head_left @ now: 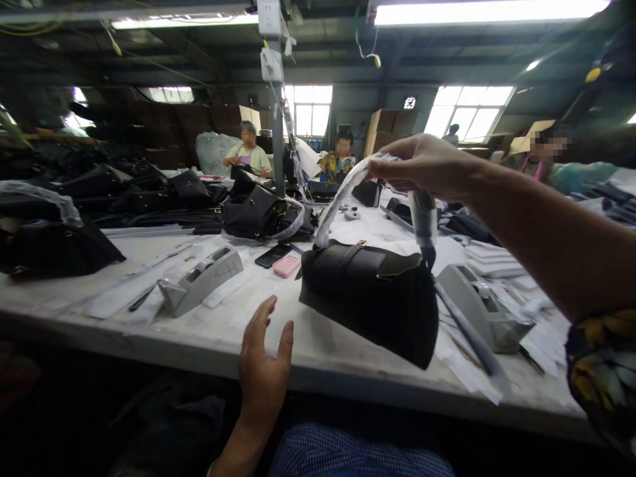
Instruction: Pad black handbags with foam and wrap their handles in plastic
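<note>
A black handbag (368,298) with gold-coloured hardware hangs tilted over the front of the white table, its right end lower. Clear plastic wraps its arched handle. My right hand (422,162) grips the top of that handle, fingers closed round it. Left of the bag, my left hand (265,351) is held above the table's front edge, with thumb and fingers apart and nothing in it. Whether the bag's base touches the table I cannot tell.
Grey tape dispensers stand to the left (201,281) and right (481,308). A dark phone (273,255) and a pink case (287,265) lie behind. More black bags (256,209) are heaped at the back left. Several people sit or stand farther off. A post (277,132) rises behind.
</note>
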`<state>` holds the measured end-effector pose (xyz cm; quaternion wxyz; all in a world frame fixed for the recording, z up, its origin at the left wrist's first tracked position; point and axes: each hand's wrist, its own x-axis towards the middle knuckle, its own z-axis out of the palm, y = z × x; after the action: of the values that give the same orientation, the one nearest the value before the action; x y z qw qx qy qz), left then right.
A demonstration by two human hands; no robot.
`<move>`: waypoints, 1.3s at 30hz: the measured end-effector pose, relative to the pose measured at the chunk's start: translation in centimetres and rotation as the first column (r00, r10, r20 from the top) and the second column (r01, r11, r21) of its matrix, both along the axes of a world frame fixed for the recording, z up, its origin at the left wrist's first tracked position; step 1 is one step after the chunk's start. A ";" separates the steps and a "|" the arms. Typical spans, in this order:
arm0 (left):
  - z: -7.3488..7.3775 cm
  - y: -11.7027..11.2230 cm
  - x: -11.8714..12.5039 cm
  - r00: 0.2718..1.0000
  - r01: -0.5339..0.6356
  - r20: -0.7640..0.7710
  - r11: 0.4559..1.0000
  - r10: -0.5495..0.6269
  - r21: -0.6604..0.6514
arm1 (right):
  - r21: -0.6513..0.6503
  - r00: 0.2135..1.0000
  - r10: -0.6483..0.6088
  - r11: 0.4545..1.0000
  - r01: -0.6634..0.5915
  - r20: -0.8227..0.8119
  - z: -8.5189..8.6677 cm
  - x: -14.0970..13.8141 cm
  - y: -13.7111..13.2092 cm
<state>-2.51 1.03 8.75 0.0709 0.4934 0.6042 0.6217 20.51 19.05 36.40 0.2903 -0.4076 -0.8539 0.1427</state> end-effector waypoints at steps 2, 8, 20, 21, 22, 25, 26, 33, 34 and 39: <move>-0.2 0.4 -0.8 0.985 -0.083 -0.150 0.996 0.088 0.039 | 0.074 0.996 0.002 0.997 -0.008 0.093 1.3 1.0 1.0; -2.2 -0.6 2.1 0.959 0.278 0.096 0.946 -0.265 -0.168 | 0.175 0.991 0.030 0.983 -0.053 0.132 -1.2 0.8 3.7; -3.5 -1.1 4.4 0.709 0.531 0.635 0.826 -0.308 -0.191 | 0.341 0.943 -0.129 0.910 0.235 -0.305 -18.9 1.8 -11.6; -3.3 -1.3 4.5 0.682 0.549 0.661 0.816 -0.312 -0.182 | 0.172 0.958 -0.103 0.973 0.153 -0.269 -20.4 1.6 -13.0; -3.0 -1.5 4.6 0.667 0.564 0.674 0.806 -0.317 -0.179 | -0.014 0.967 -0.076 0.997 0.075 -0.242 -21.8 1.2 -14.1; -2.1 -2.5 4.7 0.728 0.579 0.578 0.782 -0.370 -0.229 | -0.451 0.954 -0.059 0.888 -0.084 -0.293 -25.0 -1.0 -15.4; -1.8 -2.7 4.5 0.770 0.578 0.487 0.774 -0.412 -0.258 | -0.521 0.936 -0.096 0.847 -0.102 -0.339 -25.6 -1.7 -15.4; 0.1 4.1 -4.3 0.936 0.184 -0.196 0.883 -0.291 -0.432 | -0.649 0.856 -0.233 0.746 -0.147 -0.462 -27.5 -3.9 -14.5; 0.1 6.2 -6.1 0.949 0.091 -0.236 0.896 -0.211 -0.434 | -0.652 0.851 -0.235 0.742 -0.154 -0.469 -27.7 -3.9 -14.5; -1.7 14.3 -12.2 0.929 -0.137 -0.356 0.796 -0.103 -0.589 | -0.640 0.853 -0.198 0.745 -0.189 -0.483 -28.1 -3.8 -14.5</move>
<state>-14.67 15.30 7.05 0.1037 0.5472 0.7774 0.2922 16.71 4.55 8.28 0.3461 -0.4313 -0.6324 0.5424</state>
